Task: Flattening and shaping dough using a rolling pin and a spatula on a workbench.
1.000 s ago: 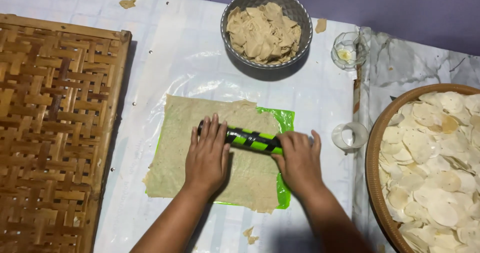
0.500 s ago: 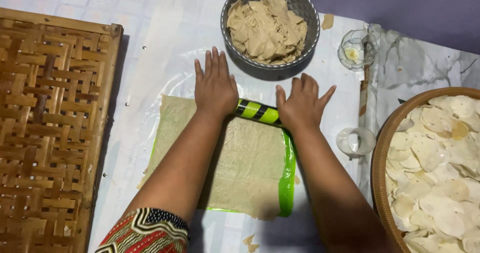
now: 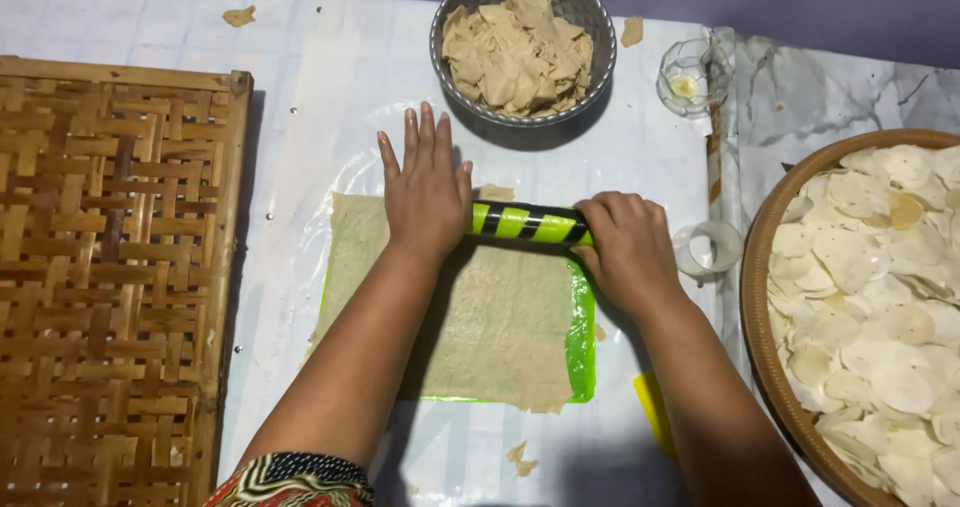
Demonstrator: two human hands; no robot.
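Home food-preparation area. Plastic-covered table (image 3: 300, 47) carries rolled dough sheet (image 3: 500, 317), metal bowl (image 3: 455, 77) of scraps at far edge. Woven drying tray (image 3: 110, 267) at left edge.

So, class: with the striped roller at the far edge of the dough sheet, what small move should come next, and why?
Probably draw the green-and-black striped rolling pin back toward the body: both the left hand and right hand rest on it at the far edge of the thin tan dough sheet.

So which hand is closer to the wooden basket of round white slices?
The right. The right hand grips the end of the green-and-black rolling pin, nearest the basket. The left hand lies flat on the pin's far end, farther away.
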